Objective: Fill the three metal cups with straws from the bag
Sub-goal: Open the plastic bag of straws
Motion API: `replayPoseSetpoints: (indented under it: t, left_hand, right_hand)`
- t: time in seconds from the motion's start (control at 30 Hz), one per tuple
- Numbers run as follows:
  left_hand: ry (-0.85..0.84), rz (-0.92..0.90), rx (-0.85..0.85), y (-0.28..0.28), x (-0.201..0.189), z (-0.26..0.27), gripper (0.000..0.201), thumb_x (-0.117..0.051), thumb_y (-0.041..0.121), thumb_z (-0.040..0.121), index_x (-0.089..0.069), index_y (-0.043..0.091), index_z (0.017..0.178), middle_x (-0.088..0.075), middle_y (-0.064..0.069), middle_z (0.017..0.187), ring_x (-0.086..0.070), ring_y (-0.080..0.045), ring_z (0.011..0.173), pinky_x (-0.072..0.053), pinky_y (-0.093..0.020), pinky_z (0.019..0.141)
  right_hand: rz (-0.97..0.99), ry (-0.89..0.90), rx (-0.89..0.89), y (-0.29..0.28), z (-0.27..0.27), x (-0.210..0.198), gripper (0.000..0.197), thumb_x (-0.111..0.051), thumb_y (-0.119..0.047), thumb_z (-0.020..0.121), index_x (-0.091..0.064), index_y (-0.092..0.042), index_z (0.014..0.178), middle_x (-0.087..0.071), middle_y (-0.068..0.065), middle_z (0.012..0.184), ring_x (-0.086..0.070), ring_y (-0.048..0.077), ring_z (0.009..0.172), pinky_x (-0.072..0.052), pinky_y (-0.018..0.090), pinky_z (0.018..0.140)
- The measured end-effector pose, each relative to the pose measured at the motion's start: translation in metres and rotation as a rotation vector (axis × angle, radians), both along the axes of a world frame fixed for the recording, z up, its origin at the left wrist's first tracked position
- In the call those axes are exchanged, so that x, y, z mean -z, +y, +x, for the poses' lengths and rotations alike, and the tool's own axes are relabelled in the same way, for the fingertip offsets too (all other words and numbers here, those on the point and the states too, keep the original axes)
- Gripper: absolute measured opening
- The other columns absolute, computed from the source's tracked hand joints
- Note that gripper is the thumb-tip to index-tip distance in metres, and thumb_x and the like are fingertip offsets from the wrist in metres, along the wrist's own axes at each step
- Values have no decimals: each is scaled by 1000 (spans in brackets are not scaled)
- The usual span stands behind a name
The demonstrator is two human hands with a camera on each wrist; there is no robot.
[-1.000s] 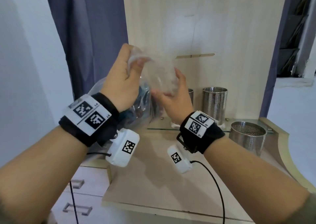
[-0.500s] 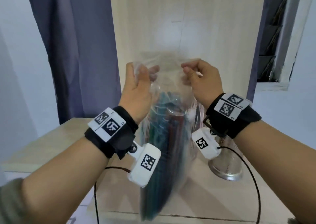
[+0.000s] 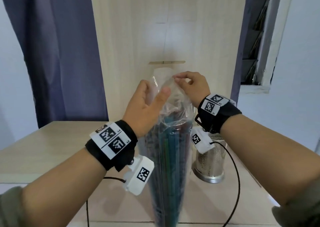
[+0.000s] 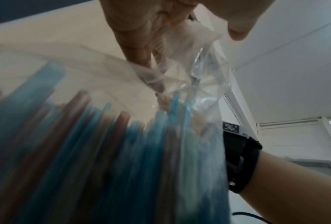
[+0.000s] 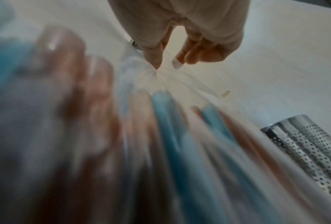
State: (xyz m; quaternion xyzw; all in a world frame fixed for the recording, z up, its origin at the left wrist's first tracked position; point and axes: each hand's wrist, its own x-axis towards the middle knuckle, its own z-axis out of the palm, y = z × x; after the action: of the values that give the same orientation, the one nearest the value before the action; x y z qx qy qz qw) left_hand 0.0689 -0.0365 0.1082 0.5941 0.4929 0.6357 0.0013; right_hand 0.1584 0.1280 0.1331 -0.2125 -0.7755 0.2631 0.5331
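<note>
A clear plastic bag (image 3: 170,166) full of blue, red and green straws (image 3: 168,145) hangs upright over the table's front edge. My left hand (image 3: 155,91) holds the bag's neck from the left, thumb across the front and fingers behind the plastic. My right hand (image 3: 175,78) pinches the bag's top edge between thumb and forefinger. The left wrist view shows the bunched plastic (image 4: 204,72) under my fingers (image 4: 137,53), with blurred straws (image 4: 141,151) below. One perforated metal cup (image 3: 210,162) stands upright behind the bag, on the right; it also shows in the right wrist view as the cup (image 5: 304,144). No other cup is in view.
A pale wooden table (image 3: 43,149) runs left and forward. A tall wooden panel (image 3: 164,27) stands behind it, with a purple curtain (image 3: 60,53) to the left and a window (image 3: 256,36) to the right. Wrist camera cables hang near the bag.
The bag has gone from bunched on the table to hanging upright. My right hand moved to the top centre of the bag. My left hand dropped lower on its neck.
</note>
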Motion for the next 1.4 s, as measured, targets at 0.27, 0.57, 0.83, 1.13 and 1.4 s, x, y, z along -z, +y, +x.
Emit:
replayPoseSetpoints:
  t: [0.27, 0.57, 0.83, 1.13, 1.4]
  left_hand:
    - [124, -119, -81, -4, -41, -24, 24, -56, 29, 96, -58, 10, 82, -65, -10, 86, -53, -13, 69, -42, -23, 61]
    - [-292, -95, 75, 14, -72, -18, 19, -48, 18, 100, -43, 18, 81, -62, -3, 78, -63, -21, 71, -50, -31, 55]
    - [-111, -279, 62, 17, -46, -14, 25, -65, 33, 86, -73, 8, 86, -65, -12, 90, -57, -22, 82, -50, -52, 95]
    - [6, -265, 63, 24, -34, -8, 12, -72, 28, 82, -74, 16, 83, -71, -1, 79, -63, -13, 74, -58, -43, 82]
    - [-50, -264, 66, 30, -26, -1, 14, -81, 27, 70, -72, 17, 68, -68, 8, 61, -57, -5, 57, -47, -19, 58]
  right_hand:
    - [-451, -316, -80, -41, 37, -18, 23, -58, -37, 94, -51, -15, 96, -55, 7, 80, -52, 16, 59, -48, 29, 57]
    - [34, -616, -249, -57, 32, 34, 91, -66, -64, 76, -19, -31, 146, -41, -1, 143, -48, 18, 127, -43, 38, 106]
    - [-167, -822, -222, -39, 57, 11, 79, -65, -24, 91, -16, -24, 152, -42, -9, 140, -53, 13, 113, -41, 30, 102]
    - [-238, -286, -130, -59, 59, -49, 33, -66, -36, 89, -67, -5, 98, -70, 4, 85, -65, 14, 70, -57, 27, 70]
    - [-298, -195, -90, -62, 48, -36, 16, -78, -18, 80, -69, -4, 82, -73, 8, 73, -72, 15, 68, -61, 32, 75]
